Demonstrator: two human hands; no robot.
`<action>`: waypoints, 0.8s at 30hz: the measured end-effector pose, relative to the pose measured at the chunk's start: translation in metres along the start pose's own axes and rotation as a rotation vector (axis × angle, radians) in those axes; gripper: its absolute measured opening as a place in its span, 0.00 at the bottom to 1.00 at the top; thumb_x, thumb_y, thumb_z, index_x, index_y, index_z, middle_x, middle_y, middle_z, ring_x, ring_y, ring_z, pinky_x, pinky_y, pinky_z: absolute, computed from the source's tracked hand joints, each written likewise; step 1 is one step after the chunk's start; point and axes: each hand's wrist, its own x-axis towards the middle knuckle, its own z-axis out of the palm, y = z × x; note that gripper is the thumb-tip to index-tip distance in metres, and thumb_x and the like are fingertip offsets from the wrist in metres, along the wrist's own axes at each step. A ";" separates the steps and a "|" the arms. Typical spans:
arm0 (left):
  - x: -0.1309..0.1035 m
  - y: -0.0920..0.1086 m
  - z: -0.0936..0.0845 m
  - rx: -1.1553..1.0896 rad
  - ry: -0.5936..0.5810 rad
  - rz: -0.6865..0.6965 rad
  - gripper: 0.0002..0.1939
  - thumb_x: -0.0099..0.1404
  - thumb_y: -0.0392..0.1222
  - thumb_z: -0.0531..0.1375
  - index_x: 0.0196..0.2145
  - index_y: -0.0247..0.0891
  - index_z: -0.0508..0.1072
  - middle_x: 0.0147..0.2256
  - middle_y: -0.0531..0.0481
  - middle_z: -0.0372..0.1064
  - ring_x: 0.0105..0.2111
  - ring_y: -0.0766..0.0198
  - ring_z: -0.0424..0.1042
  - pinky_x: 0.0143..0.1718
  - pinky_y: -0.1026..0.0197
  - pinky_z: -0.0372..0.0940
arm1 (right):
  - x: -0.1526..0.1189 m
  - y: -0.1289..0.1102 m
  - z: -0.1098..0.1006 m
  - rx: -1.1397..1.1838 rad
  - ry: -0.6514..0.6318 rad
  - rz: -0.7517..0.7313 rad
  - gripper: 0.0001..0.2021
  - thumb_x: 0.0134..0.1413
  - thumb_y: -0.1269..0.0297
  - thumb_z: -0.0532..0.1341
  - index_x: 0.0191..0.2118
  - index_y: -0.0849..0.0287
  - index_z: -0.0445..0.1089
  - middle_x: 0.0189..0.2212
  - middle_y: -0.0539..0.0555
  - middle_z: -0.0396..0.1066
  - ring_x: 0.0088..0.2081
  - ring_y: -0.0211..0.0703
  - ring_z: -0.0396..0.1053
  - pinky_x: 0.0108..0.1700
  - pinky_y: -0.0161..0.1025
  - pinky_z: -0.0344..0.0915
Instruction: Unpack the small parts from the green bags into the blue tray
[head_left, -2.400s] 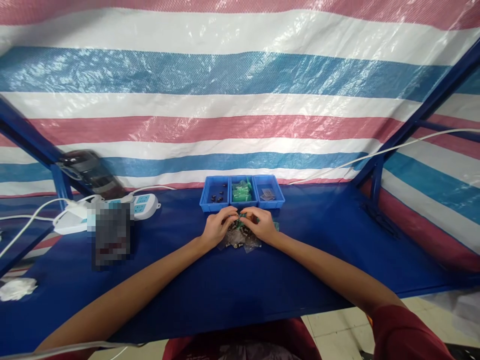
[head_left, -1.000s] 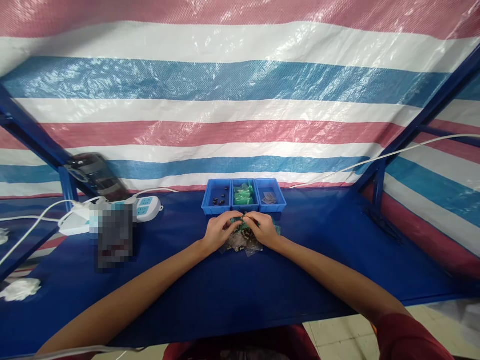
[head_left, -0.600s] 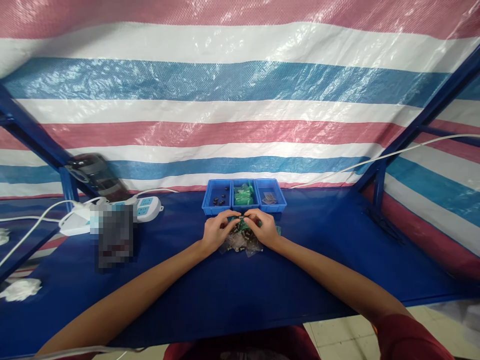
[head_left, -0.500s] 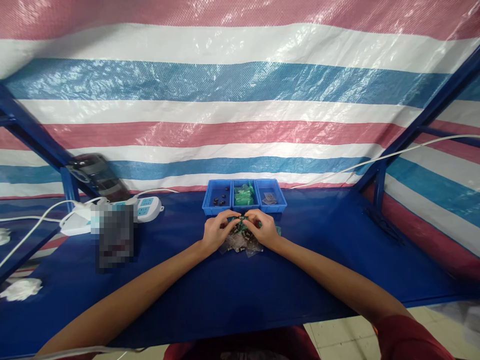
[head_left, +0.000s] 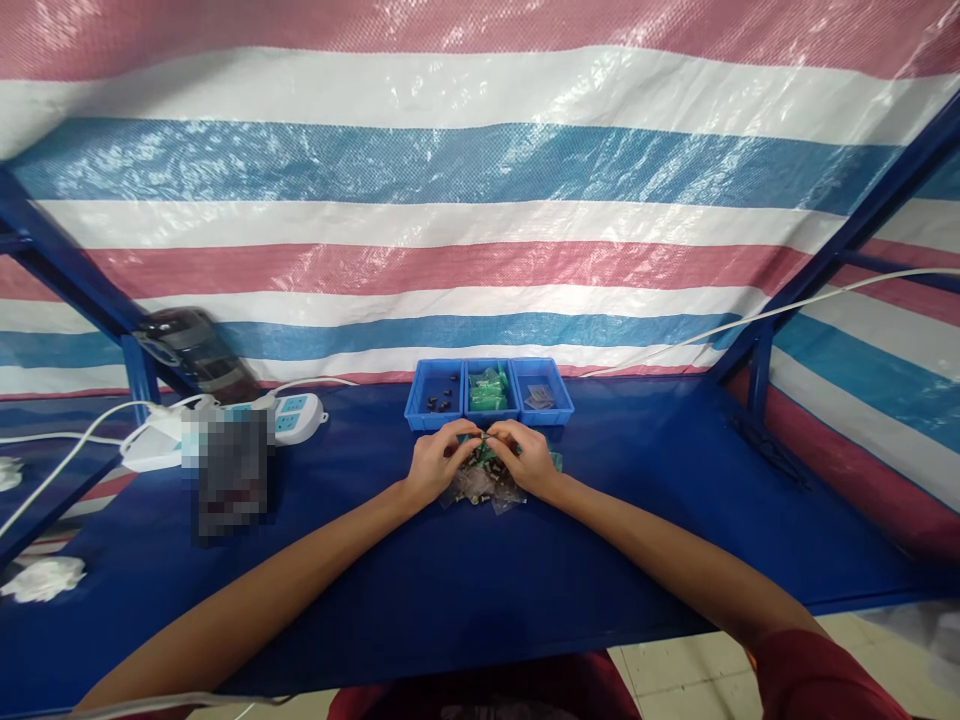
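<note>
My left hand (head_left: 435, 462) and my right hand (head_left: 528, 460) meet fingertip to fingertip above a pile of small parts and clear plastic bags (head_left: 480, 485). Thumb and forefinger of each hand are pinched on something small between them, too tiny to make out. Green pieces show beneath the fingers and beside my right hand. Just behind stand three joined blue bins: the left bin (head_left: 437, 419) holds several small dark parts, the middle bin (head_left: 491, 415) green packets, the right bin (head_left: 553, 417) thin clear or grey pieces.
On the left of the blue table (head_left: 420, 590) lie a white power strip (head_left: 298, 418) with cables, a blurred dark object (head_left: 232, 480) and a dark bottle (head_left: 199, 352). White crumpled material (head_left: 45, 578) is at far left. A dark item (head_left: 769, 452) lies at right.
Both hands stay almost in place; the fingertips have shifted very slightly around the small item between them.
</note>
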 end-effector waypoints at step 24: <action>0.004 0.010 -0.005 0.038 0.004 0.019 0.11 0.66 0.46 0.57 0.40 0.36 0.73 0.21 0.56 0.68 0.16 0.74 0.60 0.20 0.70 0.58 | 0.001 0.000 0.000 -0.011 0.002 0.014 0.12 0.62 0.57 0.54 0.37 0.59 0.70 0.27 0.53 0.71 0.26 0.38 0.66 0.30 0.34 0.62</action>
